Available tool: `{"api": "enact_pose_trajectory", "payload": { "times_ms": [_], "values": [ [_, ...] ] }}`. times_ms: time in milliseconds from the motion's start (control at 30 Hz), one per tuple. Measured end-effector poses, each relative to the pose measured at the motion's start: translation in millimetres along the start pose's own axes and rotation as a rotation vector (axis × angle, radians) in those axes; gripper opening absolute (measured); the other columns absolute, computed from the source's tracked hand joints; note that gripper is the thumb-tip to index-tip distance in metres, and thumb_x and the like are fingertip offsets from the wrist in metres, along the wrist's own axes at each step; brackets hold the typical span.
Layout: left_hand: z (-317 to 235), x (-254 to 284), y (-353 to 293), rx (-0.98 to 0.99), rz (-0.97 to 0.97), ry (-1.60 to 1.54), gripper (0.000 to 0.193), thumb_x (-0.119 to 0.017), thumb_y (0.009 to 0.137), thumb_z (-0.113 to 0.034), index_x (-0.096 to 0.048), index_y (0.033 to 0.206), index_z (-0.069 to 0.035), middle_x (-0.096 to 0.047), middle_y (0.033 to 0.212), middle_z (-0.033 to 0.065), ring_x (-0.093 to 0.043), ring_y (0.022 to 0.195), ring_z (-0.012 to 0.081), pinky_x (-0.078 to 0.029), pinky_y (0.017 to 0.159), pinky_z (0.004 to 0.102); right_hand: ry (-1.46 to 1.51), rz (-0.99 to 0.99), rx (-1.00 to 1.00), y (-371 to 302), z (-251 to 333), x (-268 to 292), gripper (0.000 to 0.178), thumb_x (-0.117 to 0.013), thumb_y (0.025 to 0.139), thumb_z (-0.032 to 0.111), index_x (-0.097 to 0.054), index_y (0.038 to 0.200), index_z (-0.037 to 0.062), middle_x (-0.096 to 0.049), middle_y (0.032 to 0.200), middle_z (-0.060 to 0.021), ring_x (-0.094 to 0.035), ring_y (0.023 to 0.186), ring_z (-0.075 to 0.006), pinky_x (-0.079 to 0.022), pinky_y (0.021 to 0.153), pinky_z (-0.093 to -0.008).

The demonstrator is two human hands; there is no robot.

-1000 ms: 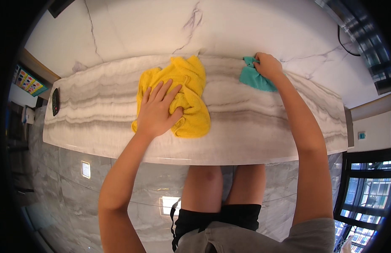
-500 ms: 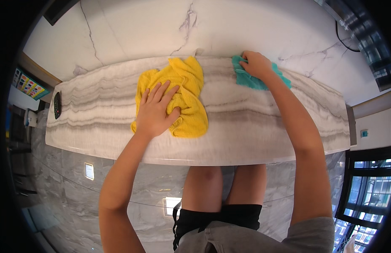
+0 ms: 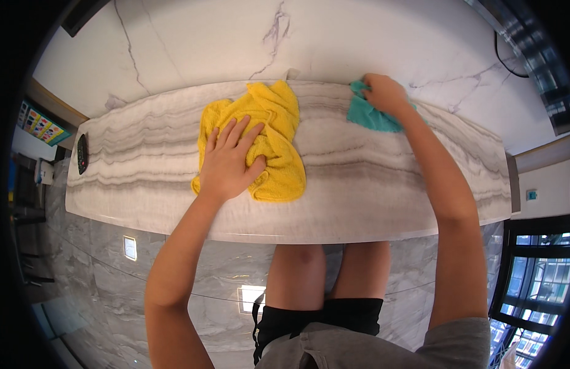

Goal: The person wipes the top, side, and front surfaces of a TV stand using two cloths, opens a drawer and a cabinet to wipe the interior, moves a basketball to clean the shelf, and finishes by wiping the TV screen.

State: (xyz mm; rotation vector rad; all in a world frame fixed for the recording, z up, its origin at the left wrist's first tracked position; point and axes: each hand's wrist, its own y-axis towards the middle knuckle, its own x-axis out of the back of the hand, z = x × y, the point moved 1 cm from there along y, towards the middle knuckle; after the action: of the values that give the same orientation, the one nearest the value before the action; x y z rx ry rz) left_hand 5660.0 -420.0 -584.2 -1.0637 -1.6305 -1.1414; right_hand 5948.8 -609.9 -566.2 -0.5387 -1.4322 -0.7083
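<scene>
R hand [image 3: 384,95] grips teal cloth [image 3: 373,118] nr far edge of table [image 3: 358,209], R of ctr; L hand [image 3: 228,163] lies flat, not gripping, on yellow towel [image 3: 280,138], closer to L edge. Prob. wiping step; next stroke calls for firm press along far edge.

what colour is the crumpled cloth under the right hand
The crumpled fabric cloth under the right hand is teal, best seen in the head view.

Looks like a home we're in! There's a remote control [image 3: 82,154] on the marble-patterned desk [image 3: 358,197], glossy floor tiles [image 3: 106,289] gleaming below.
</scene>
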Motion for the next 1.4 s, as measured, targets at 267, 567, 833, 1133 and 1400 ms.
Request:
{"api": "enact_pose_trajectory", "payload": {
  "times_ms": [267,567,833,1133,1400],
  "values": [
    [4,5,-3,0.002,0.009,-0.008,0.054,-0.049,0.078,-0.031,-0.041,0.130,-0.019,-0.033,0.140,0.0064,-0.027,0.130,0.0260,-0.016,0.107,0.0421,-0.026,-0.178,-0.104,-7,-9,-6,0.017,-0.053,0.078,0.021,-0.060,0.087,0.0081,-0.061,0.093,-0.0118,-0.058,0.089,-0.0299,-0.047,0.071,-0.0418],
    [12,-8,11,0.065,0.074,0.070,0.052,-0.044,0.081,-0.032,-0.046,0.125,-0.005,-0.030,0.141,0.0073,-0.025,0.131,0.0247,-0.014,0.108,0.0401,0.185,-0.337,0.499,-34,127,-50,0.042,-0.051,0.083,0.035,-0.051,0.122,0.0180,-0.047,0.129,-0.0004,-0.043,0.118,-0.0214,-0.031,0.097,-0.0407],
    [30,-4,6,0.141,0.073,0.060,0.053,-0.046,0.081,-0.032,-0.043,0.128,-0.007,-0.027,0.143,0.0053,-0.021,0.133,0.0236,-0.011,0.108,0.0421,0.138,-0.094,0.121,-60,-70,-26,0.047,-0.041,0.088,0.044,-0.041,0.131,0.0237,-0.041,0.135,0.0022,-0.034,0.125,-0.0187,-0.022,0.103,-0.0429],
    [31,-21,48,0.182,0.111,0.164,0.058,-0.042,0.083,-0.042,-0.039,0.132,-0.011,-0.023,0.145,0.0068,-0.015,0.135,0.0251,-0.006,0.108,0.0463,-0.188,-0.092,-0.943,-206,-335,-7,0.058,-0.030,0.087,0.055,-0.027,0.138,0.0272,-0.025,0.144,0.0055,-0.023,0.133,-0.0188,-0.022,0.102,-0.0471],
    [-141,-80,123,-0.126,0.210,0.135,0.069,-0.034,0.081,-0.059,-0.029,0.138,-0.020,-0.021,0.145,0.0108,-0.015,0.134,0.0324,-0.008,0.101,0.0630,-0.202,-0.098,-0.497,-179,-204,-28,0.054,-0.031,0.090,0.048,-0.029,0.137,0.0219,-0.028,0.143,0.0009,-0.025,0.132,-0.0237,-0.024,0.102,-0.0498]
  ]
}}
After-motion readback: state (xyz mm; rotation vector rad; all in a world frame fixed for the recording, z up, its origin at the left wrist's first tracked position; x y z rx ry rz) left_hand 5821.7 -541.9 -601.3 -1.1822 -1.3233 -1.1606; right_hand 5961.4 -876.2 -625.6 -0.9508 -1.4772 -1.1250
